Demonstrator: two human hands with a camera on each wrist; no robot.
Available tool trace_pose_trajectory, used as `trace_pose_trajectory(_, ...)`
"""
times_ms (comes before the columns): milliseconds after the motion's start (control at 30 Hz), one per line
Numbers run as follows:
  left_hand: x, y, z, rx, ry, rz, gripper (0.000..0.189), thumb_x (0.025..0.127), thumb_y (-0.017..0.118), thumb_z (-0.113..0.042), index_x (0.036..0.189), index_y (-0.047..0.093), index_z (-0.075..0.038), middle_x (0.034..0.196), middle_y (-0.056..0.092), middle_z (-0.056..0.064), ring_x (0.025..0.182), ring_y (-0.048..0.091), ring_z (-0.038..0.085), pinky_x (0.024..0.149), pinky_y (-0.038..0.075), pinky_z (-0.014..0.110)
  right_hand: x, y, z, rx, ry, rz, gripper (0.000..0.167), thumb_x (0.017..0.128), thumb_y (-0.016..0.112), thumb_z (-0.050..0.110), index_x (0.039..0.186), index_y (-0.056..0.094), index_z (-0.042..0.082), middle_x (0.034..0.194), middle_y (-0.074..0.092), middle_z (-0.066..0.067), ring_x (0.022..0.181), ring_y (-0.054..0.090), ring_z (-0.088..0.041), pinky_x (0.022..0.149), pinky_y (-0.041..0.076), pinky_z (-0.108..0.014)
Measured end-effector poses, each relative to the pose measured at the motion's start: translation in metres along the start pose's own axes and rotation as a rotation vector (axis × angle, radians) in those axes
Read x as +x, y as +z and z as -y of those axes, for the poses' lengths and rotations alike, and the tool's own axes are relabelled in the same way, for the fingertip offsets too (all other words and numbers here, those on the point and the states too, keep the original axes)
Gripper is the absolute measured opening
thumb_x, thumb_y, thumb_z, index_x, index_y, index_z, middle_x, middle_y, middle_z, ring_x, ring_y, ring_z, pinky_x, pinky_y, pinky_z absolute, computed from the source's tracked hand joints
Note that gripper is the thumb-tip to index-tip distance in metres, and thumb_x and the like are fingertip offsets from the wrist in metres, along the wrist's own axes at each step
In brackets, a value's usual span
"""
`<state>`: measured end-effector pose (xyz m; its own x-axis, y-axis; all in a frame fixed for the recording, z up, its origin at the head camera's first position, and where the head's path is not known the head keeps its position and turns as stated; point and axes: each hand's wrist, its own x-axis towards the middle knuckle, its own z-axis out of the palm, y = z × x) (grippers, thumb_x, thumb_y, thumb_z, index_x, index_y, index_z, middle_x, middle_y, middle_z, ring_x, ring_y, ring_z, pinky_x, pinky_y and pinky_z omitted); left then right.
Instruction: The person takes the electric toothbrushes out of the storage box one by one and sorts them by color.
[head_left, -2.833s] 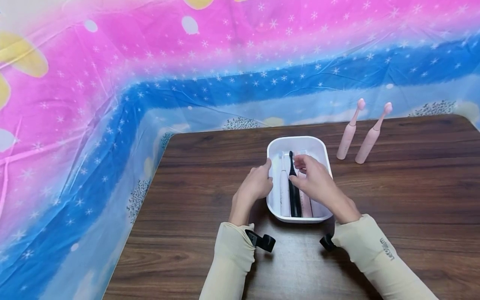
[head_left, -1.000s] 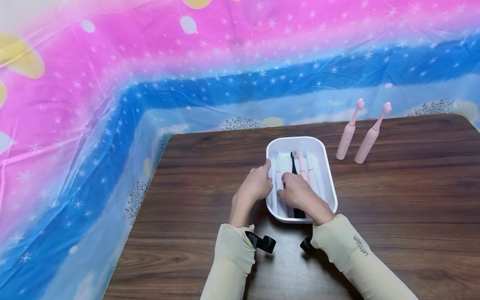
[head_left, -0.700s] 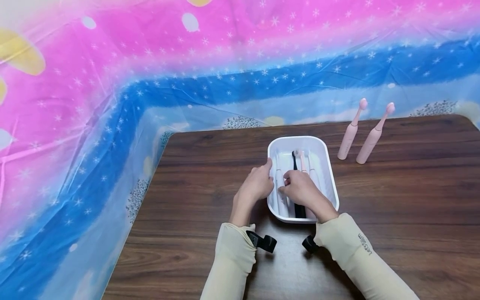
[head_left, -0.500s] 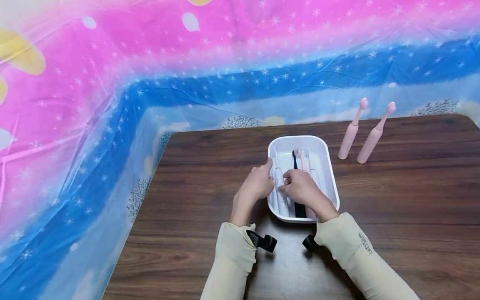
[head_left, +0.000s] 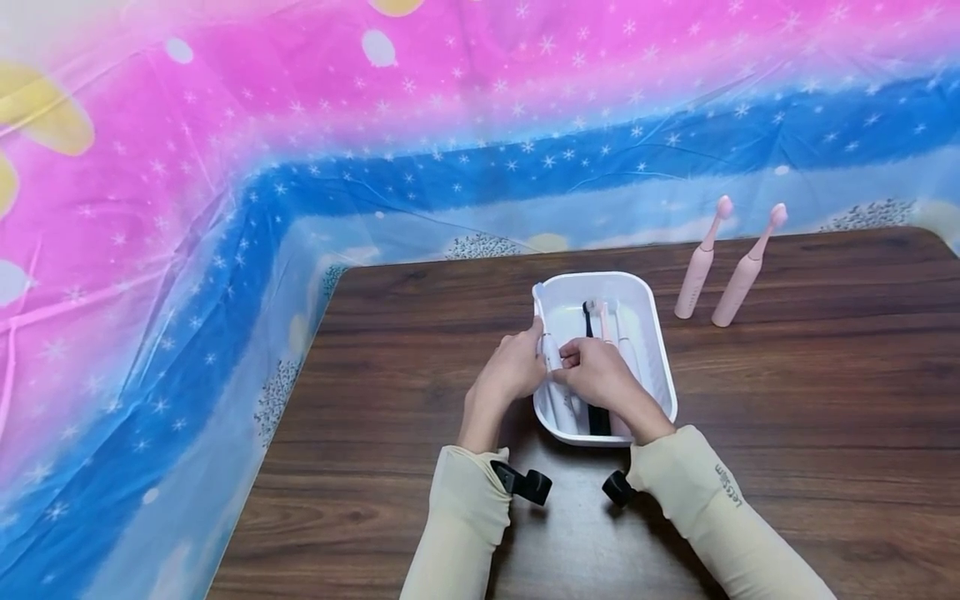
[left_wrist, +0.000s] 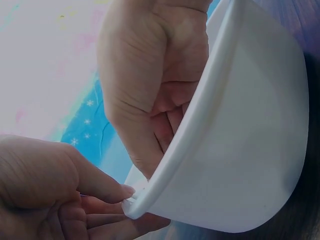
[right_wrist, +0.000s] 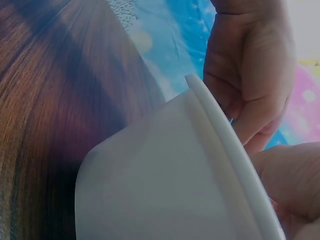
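Note:
A white plastic bin (head_left: pixel 663 350) stands on the table, its outer wall (left_wrist: pixel 235 145) also filling much of the left wrist view. My left hand (head_left: pixel 510 368) grips its left rim. Inside, my right hand (head_left: pixel 603 375) pinches a white electric toothbrush (head_left: pixel 562 410) near its middle. That toothbrush leans left, its head at the left rim. To its right in the bin lie a black toothbrush (head_left: pixel 598 422), a pink one (head_left: pixel 605 325) and another white one (head_left: pixel 626 342). The right hand partly covers the black and pink handles. Whether my left thumb touches the pinched toothbrush cannot be told.
Two pink electric toothbrushes stand upright on the table, right of the bin: a nearer-to-bin one (head_left: pixel 694 283) and another beside it (head_left: pixel 738 290). The brown wooden table (head_left: pixel 390 375) ends at a pink and blue printed cloth (head_left: pixel 420 183) behind and to the left.
The right hand has gone from above the black and pink toothbrushes to the left white one. In the last half second that toothbrush's head has shifted left to the rim. The left hand has stayed.

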<state>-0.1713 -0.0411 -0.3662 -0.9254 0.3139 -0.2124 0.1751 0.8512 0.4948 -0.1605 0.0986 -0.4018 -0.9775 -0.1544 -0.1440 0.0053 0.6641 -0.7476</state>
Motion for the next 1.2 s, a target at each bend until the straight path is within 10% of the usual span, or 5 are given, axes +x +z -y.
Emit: trace_pose_trajectory(1200,0.0,0.001,0.0,-0.004,-0.033,0.022,0.057,0.098,0.044,-0.011,0.152,0.024,-0.007,0.145,0.046,0.015,0.132,0.046,0.025,0.105,0.039,0.039,-0.021,-0.045,0.002,0.095,-0.03,-0.169,0.046,0.089,0.067,0.021,0.127,0.056,-0.002,0.114,0.067,-0.019,0.103,0.065,-0.03,0.084,0.052,-0.04)
